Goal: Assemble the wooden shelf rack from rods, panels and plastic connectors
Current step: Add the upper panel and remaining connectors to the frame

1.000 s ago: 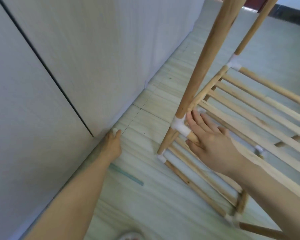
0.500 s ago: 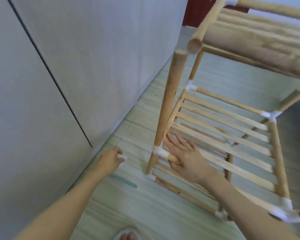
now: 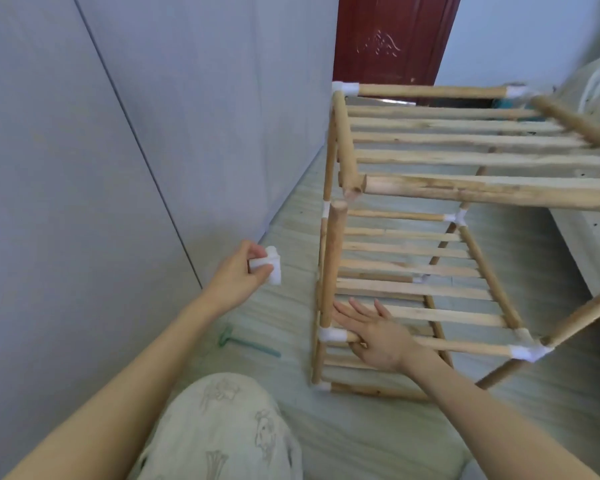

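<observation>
The wooden shelf rack stands on the floor with three slatted levels joined by white plastic connectors. Its near-left upright rod ends bare at the top, just below the top panel's unjoined corner. My right hand rests flat with straight fingers on the middle level's front rod, beside the white corner connector. My left hand is raised left of the rack and pinches a loose white plastic connector.
A grey wall runs along the left. A green tool lies on the floor between my arms. My knee in patterned cloth is at the bottom. A dark red door stands behind; a pale bed edge is at right.
My left hand picked a white connector off the floor by the wall and lifted it toward the rack. The view tilted up to show the top panel. My right hand stayed on the rod.
</observation>
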### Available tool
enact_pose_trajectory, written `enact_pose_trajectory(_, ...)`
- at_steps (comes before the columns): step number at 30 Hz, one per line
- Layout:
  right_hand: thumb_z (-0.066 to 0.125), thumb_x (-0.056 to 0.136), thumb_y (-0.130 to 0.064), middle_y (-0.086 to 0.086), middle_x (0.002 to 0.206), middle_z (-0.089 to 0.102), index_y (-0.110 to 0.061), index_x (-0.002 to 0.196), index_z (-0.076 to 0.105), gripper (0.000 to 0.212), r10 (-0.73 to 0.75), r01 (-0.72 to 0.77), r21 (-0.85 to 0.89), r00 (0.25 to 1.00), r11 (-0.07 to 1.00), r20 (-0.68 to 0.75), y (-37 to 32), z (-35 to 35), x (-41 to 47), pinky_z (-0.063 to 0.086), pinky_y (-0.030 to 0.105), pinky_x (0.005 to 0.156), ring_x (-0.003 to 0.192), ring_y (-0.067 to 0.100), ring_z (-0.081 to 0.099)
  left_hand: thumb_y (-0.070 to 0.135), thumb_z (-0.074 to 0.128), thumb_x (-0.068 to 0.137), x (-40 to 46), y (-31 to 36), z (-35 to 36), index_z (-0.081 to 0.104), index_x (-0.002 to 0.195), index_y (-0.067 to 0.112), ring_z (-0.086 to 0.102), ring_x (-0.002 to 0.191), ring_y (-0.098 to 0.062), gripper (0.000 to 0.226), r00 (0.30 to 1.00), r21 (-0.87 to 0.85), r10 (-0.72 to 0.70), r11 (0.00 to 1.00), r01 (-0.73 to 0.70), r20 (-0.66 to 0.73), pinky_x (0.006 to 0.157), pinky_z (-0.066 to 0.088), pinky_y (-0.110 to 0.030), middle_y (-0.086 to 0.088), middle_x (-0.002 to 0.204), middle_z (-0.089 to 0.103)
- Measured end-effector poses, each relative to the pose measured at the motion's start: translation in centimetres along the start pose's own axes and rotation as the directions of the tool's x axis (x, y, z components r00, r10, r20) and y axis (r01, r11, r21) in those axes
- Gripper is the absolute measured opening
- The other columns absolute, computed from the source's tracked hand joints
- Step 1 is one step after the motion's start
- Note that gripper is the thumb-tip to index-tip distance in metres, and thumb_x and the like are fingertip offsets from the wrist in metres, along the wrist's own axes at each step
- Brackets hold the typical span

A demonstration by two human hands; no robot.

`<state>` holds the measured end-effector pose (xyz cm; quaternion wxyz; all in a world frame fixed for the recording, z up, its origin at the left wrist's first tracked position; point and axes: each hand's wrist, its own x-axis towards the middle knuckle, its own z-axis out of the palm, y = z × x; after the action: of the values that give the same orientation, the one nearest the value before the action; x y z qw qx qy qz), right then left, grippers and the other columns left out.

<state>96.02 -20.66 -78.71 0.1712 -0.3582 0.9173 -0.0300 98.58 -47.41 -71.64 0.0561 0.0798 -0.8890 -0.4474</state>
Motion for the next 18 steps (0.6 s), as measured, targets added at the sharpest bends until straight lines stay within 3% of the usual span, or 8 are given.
enact_pose_trajectory(3, 0.036, 0.098, -0.030, -0.013, 0.157, -0.006, -0.035, 0.149, -0.001, 0.063, 0.025, -0.028, 0.027, 0.994, 0.999, 0.107, -0.9, -1.2, -1.6, -0.003, 0.041, 0.118, 0.145, 0.012, -0.005, 0.008, 0.049, 0.095, -1.7, 4.0, -1.5, 0.043, 0.111, 0.022, 0.059, 0.076, -0.020, 0.022, 0.990, -0.173, 0.132, 0.975, -0.139, -0.056, 0.075, 0.048, -0.033, -0.013, 0.096, 0.062)
enact_pose_trajectory(7, 0.041, 0.098, -0.036, -0.002, 0.157, 0.018, -0.029, 0.150, 0.018, 0.057, 0.071, -0.084, 0.072, 0.983, 0.994, 0.170, -2.3, -6.0, -3.2, 0.021, 0.036, 0.114, 0.142, 0.021, 0.021, 0.012, 0.035, 0.101, -3.4, 8.8, -3.6, 0.047, 0.118, 0.038, 0.058, 0.070, 0.001, 0.033, 0.949, -0.339, 0.256, 0.890, -0.305, -0.182, 0.065, 0.047, -0.014, 0.004, 0.088, 0.062)
enact_pose_trajectory(9, 0.041, 0.098, -0.034, 0.004, 0.146, 0.040, -0.025, 0.143, 0.037, 0.046, 0.061, -0.067, 0.060, 0.994, 0.996, 0.093, -2.8, -9.2, -4.2, 0.034, 0.037, 0.107, 0.132, 0.026, 0.039, 0.013, 0.036, 0.101, -4.1, 11.1, -4.3, 0.051, 0.113, 0.042, 0.059, 0.076, -0.002, 0.034, 0.928, -0.376, 0.310, 0.850, -0.368, -0.207, 0.068, 0.048, -0.014, 0.012, 0.091, 0.064)
enact_pose_trajectory(12, 0.041, 0.098, -0.031, 0.007, 0.116, 0.065, -0.020, 0.121, 0.059, 0.032, 0.040, -0.023, 0.115, 0.988, 0.993, -0.151, -3.2, -13.5, -6.1, 0.046, 0.036, 0.090, 0.108, 0.027, 0.057, 0.015, 0.043, 0.099, -4.7, 14.5, -3.9, 0.052, 0.109, 0.037, 0.064, 0.086, -0.002, 0.025, 0.899, -0.451, 0.376, 0.777, -0.439, -0.227, 0.070, 0.049, -0.013, 0.018, 0.093, 0.069)
enact_pose_trajectory(15, 0.044, 0.098, -0.028, -0.005, 0.091, 0.071, -0.016, 0.103, 0.069, 0.028, 0.045, 0.069, 0.242, 0.898, 0.968, -0.438, -3.5, -15.8, -7.7, 0.047, 0.031, 0.075, 0.080, 0.012, 0.063, 0.019, 0.052, 0.095, -5.3, 16.4, -2.6, 0.051, 0.108, 0.032, 0.065, 0.089, 0.001, 0.019, 0.884, -0.504, 0.361, 0.726, -0.467, -0.298, 0.068, 0.044, -0.007, 0.016, 0.091, 0.072)
enact_pose_trajectory(17, 0.047, 0.097, -0.028, -0.009, 0.079, 0.069, -0.014, 0.094, 0.070, 0.026, 0.149, 0.182, 0.544, 0.848, 0.819, -0.508, -3.8, -16.7, -8.3, 0.047, 0.024, 0.066, 0.065, 0.006, 0.062, 0.028, 0.059, 0.087, -5.8, 16.7, -1.9, 0.051, 0.106, 0.034, 0.065, 0.088, 0.000, 0.021, 0.885, -0.514, 0.343, 0.722, -0.464, -0.316, 0.071, 0.044, -0.009, 0.012, 0.091, 0.073)
enact_pose_trajectory(18, 0.049, 0.096, -0.026, -0.005, 0.080, 0.070, -0.014, 0.093, 0.069, 0.024, 0.211, 0.235, 0.704, 0.849, 0.670, -0.484, -4.1, -17.0, -8.4, 0.048, 0.021, 0.062, 0.064, 0.008, 0.063, 0.033, 0.061, 0.083, -6.0, 16.7, -1.7, 0.051, 0.105, 0.034, 0.065, 0.085, -0.002, 0.024, 0.886, -0.524, 0.337, 0.715, -0.462, -0.320, 0.071, 0.045, -0.010, 0.010, 0.092, 0.073)
